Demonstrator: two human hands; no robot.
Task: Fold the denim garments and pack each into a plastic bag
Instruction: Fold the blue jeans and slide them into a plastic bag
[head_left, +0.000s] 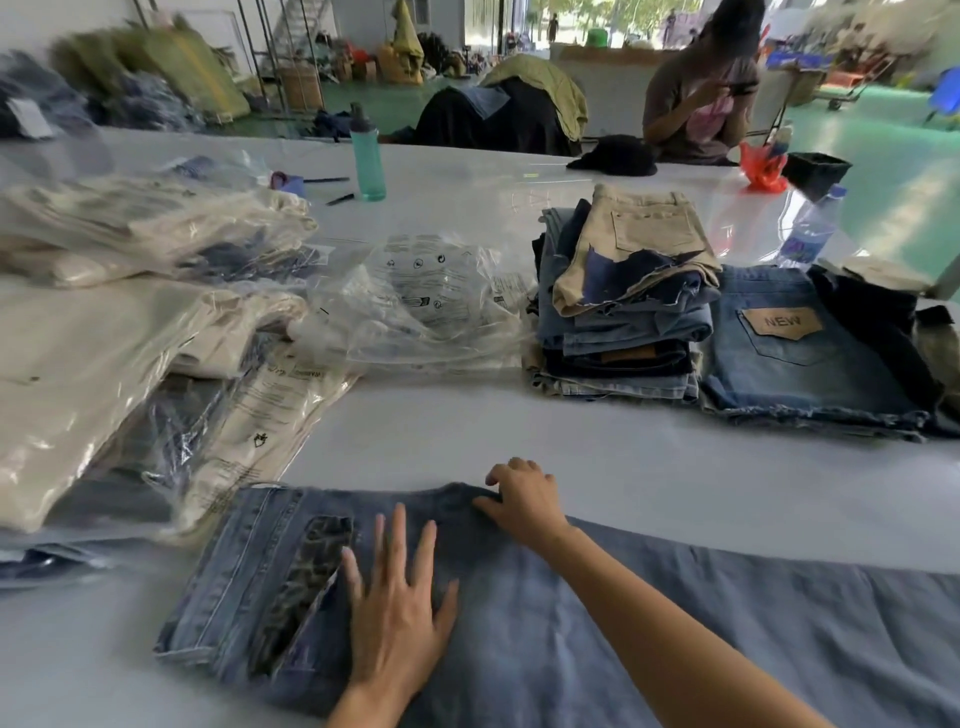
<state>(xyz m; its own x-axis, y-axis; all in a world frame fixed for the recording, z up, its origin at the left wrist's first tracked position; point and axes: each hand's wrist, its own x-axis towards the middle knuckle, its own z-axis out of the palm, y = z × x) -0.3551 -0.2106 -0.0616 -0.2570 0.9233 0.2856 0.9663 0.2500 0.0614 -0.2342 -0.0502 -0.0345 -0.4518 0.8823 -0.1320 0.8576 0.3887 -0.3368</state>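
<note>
Pressed flat with fingers spread, the left hand pins the faded blue denim garment to the glossy white table at its near edge, gripping nothing; this appears intended to stop the cloth sliding. Right hand has its fingers curled onto the garment's far edge, seemingly pinching the fabric to straighten or begin a fold. Clear crumpled plastic bags lie just beyond, toward the table's middle, within reach for packing. A stack of folded denim and khaki garments waits toward the right edge; bagged pieces occupy the left edge.
</note>
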